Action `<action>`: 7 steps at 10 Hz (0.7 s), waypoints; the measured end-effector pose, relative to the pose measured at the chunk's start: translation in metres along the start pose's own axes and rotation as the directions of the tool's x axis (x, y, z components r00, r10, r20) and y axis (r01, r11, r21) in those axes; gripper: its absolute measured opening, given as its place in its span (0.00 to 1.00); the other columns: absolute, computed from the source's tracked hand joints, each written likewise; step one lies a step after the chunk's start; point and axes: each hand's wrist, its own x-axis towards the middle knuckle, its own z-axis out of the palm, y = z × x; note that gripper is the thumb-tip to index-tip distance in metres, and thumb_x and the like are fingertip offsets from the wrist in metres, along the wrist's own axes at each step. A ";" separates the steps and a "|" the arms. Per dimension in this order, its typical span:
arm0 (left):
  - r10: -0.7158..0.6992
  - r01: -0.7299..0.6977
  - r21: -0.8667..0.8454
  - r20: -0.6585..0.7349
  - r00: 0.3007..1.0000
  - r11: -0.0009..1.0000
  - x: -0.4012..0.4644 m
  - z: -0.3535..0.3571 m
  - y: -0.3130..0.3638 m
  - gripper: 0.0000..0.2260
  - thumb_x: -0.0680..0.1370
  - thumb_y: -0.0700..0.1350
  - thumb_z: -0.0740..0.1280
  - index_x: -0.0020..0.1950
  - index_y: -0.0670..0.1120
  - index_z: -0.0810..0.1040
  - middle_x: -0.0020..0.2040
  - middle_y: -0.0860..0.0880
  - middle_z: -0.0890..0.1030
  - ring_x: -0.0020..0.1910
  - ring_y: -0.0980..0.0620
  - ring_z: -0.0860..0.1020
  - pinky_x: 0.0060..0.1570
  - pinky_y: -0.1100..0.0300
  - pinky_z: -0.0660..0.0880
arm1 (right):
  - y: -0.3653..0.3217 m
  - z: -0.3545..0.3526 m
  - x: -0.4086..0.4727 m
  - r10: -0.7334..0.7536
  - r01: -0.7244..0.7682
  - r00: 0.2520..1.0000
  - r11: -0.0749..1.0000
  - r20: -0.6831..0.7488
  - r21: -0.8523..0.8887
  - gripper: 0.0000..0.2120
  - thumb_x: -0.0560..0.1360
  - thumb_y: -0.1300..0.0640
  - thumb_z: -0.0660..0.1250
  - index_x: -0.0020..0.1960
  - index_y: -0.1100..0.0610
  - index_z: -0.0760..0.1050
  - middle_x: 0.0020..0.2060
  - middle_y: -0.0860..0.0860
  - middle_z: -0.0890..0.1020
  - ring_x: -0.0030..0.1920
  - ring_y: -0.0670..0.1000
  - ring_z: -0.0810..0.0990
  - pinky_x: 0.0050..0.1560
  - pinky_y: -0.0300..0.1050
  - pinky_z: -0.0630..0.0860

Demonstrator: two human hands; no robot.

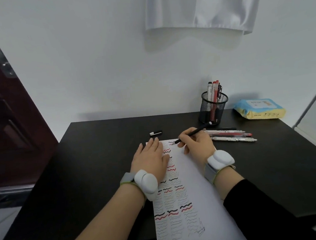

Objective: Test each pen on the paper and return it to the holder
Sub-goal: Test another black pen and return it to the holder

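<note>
A white sheet of paper (192, 183) covered with black and red wavy lines lies on the black desk. My left hand (150, 158) rests flat on its upper left part, fingers spread. My right hand (196, 142) grips a black pen (192, 133) whose tip touches the paper near the top edge. The pen's cap (155, 133) lies on the desk beyond the paper. A black mesh holder (213, 107) with several pens stands at the back right. Several more pens (230, 134) lie side by side on the desk to the right of my right hand.
A blue and yellow tissue pack (259, 109) lies at the desk's back right. The black desk (100, 162) ends at a white wall behind. A dark red door (6, 122) stands at the left. A white garment (201, 8) hangs above.
</note>
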 end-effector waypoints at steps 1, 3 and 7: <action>0.018 -0.018 -0.027 0.004 1.000 0.999 -0.001 0.000 -0.002 0.25 0.83 0.56 0.47 0.79 0.50 0.52 0.79 0.51 0.50 0.78 0.53 0.47 0.76 0.53 0.44 | 0.001 -0.001 0.000 -0.028 0.028 0.999 1.000 0.019 -0.010 0.01 0.74 0.60 0.69 0.43 0.55 0.79 0.33 0.51 0.85 0.28 0.45 0.77 0.35 0.39 0.75; 0.024 -0.024 -0.019 0.006 1.000 1.000 -0.001 0.001 -0.002 0.24 0.83 0.55 0.46 0.78 0.51 0.53 0.79 0.51 0.50 0.78 0.53 0.47 0.76 0.52 0.44 | 0.001 0.000 -0.001 -0.045 0.050 0.998 0.988 0.035 -0.148 0.01 0.74 0.60 0.68 0.44 0.56 0.77 0.32 0.49 0.84 0.26 0.44 0.77 0.34 0.36 0.74; 0.019 -0.018 -0.024 0.020 1.000 1.000 -0.001 -0.001 -0.002 0.24 0.83 0.56 0.46 0.78 0.51 0.52 0.79 0.51 0.50 0.78 0.53 0.46 0.76 0.53 0.43 | -0.002 -0.001 -0.003 -0.058 0.072 0.996 0.967 0.062 -0.244 0.01 0.76 0.57 0.66 0.46 0.55 0.75 0.35 0.49 0.84 0.27 0.41 0.77 0.33 0.33 0.74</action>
